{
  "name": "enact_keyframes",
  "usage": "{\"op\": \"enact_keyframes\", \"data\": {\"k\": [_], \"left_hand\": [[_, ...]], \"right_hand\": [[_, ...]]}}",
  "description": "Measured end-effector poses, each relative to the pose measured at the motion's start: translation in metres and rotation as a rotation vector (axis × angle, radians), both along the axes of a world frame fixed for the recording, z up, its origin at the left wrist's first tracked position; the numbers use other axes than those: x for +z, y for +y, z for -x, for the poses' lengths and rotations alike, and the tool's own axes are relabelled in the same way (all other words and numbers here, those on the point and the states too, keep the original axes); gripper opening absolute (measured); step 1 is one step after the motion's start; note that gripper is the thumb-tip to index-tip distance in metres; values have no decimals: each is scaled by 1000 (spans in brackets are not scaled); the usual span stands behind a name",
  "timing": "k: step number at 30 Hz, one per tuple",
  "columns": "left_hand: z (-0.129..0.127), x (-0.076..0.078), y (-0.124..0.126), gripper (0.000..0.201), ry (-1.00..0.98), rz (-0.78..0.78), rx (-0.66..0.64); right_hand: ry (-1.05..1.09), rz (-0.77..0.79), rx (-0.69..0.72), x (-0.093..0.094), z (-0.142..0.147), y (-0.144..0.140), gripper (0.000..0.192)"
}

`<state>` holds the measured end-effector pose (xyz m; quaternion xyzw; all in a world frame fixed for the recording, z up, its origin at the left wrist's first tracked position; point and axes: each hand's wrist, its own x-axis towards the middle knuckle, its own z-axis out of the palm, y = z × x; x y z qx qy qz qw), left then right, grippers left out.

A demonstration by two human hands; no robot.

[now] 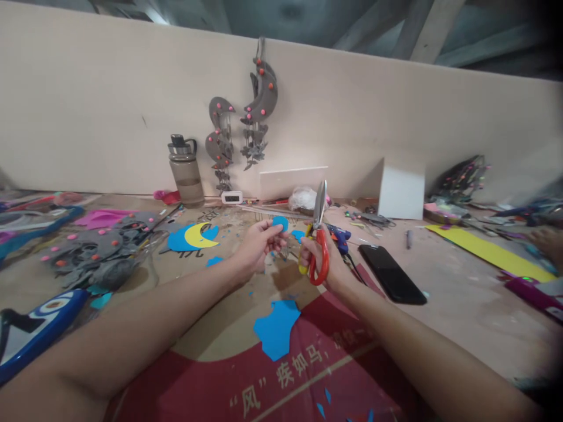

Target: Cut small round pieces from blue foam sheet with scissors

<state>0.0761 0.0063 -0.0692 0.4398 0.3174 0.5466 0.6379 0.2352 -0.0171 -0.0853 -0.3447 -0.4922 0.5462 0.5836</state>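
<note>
Between the fingertips of my left hand [259, 246] is a small round piece of blue felt [280, 223]. My right hand [328, 258] grips a pair of scissors [320, 228] with red and yellow handles, blades pointing up and apart from the felt. Below my hands lies a larger blue felt offcut [277, 329] with cut-in edges. A yellow crescent [200, 235] rests on another blue piece [176, 239] to the left. Small blue scraps [324, 395] are scattered near the front.
A black phone [391, 274] and a blue glue gun [339, 239] lie to the right. Grey moon-shaped hangings [264, 97] hang on the partition above a water bottle [187, 176]. Grey felt pieces [97, 249] are heaped at left. Another person's hand [548, 243] shows at far right.
</note>
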Motion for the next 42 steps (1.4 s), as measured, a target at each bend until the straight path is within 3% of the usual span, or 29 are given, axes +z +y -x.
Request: {"op": "enact_keyframes", "data": {"k": [3,7,12,16,22,29,42], "left_hand": [[7,8,-1,19,58,-36,19],[11,17,-5,20,63,-69,39],[10,18,-10,20,48,-26,10],[11,16,-10,24,36,22,-2],[12,20,-11,21,23,23,11],[11,25,-14,17,64,-10,-4],[12,31,-18,10,60,-40,13]], "right_hand": [[-97,-53,17,4,-9,-5,50],[-266,10,-22,11,-14,-11,60],[-219,63,41,12,-11,-16,49],[-330,-7,61,7,-11,-20,42],[-581,-105,15,10,-12,-24,55],[-493,-103,104,24,-14,-23,35],[-423,30,222,29,-9,-30,44]]}}
